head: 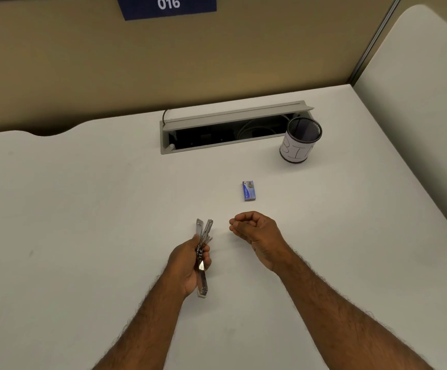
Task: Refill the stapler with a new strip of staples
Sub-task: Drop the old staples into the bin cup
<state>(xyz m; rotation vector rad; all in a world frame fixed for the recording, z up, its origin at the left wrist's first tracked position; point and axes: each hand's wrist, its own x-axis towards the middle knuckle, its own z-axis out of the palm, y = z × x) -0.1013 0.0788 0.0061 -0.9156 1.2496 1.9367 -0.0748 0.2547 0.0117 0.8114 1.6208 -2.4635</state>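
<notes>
A: Gripping the stapler [202,252] around its middle is the left hand [187,265] — the metal arms are fanned apart at the far end, so it is swung open, held just above the white desk [83,209].

B: And the right hand [257,231]?

A: Just right of the stapler, apart from it, fingers curled in with the tips pinched together. Whether anything sits between them — I cannot tell.

B: The staples?

A: A small blue staple box [249,191] lies flat on the desk, beyond the stapler and a little right, untouched.

B: Farther still?

A: Past the stapler, an open cable tray [230,129] sunk into the desk; at its right end a mesh cup [300,140] with a paper label. On the partition behind, a blue sign [167,5] reads 016.
</notes>
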